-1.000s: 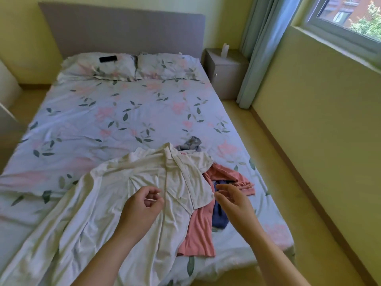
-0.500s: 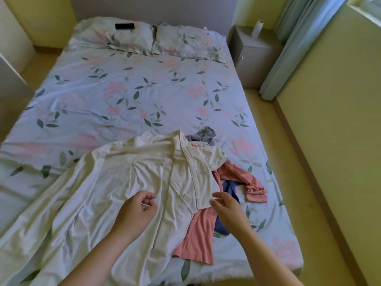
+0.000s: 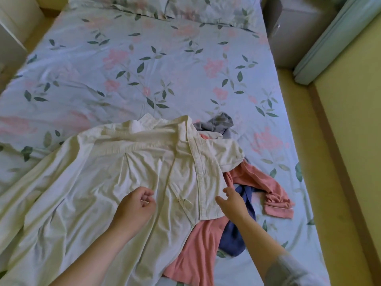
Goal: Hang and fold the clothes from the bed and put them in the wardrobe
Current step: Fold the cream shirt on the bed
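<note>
White shirt (image 3: 127, 174) spread on the bed (image 3: 144, 65), over a pink garment (image 3: 198, 248) and a blue one (image 3: 235, 238). Left hand (image 3: 135, 207) loosely curled above the shirt, gripping nothing. Right hand (image 3: 232, 203) open, fingers at the shirt's front edge.

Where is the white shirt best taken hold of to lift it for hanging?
Probably at the collar and shoulders, reaching from the foot of the bed. The white shirt lies spread, collar at its far end, so lifting there should let it hang straight, clear of the pink garment.
</note>
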Available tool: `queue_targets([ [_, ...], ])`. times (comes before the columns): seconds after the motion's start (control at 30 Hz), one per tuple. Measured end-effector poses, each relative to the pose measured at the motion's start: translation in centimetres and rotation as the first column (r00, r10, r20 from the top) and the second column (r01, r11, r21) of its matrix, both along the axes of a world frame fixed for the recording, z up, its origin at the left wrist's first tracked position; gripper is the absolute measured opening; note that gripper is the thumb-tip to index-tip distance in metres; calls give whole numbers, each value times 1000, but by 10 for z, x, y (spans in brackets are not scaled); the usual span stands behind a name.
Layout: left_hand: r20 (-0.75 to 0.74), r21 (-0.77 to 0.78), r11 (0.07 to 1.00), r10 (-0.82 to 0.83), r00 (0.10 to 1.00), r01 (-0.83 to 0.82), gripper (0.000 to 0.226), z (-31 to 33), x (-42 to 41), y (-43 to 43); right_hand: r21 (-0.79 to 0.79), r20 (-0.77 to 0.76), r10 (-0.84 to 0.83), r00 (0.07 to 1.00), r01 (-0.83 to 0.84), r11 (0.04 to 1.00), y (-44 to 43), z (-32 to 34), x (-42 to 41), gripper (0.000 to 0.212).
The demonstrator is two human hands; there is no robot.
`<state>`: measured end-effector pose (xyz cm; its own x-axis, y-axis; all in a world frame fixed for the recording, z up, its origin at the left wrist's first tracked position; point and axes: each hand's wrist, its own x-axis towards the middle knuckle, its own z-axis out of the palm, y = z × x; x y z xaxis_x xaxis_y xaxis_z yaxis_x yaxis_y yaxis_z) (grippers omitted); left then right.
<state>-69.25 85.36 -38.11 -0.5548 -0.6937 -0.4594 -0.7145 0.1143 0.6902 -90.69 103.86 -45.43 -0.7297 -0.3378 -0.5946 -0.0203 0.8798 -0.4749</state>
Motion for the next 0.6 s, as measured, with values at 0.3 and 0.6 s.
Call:
queue_targets([
  [0.3, 64, 36, 999, -9, 998, 7, 12, -74, -25, -4, -95, 83, -143, 986, 151, 984, -31, -80, -43, 48],
  [0.6, 89, 49, 998, -51, 995, 47, 14, -96, -47, -10, 115, -54, -12, 998, 19, 993, -36, -112, -44, 36],
])
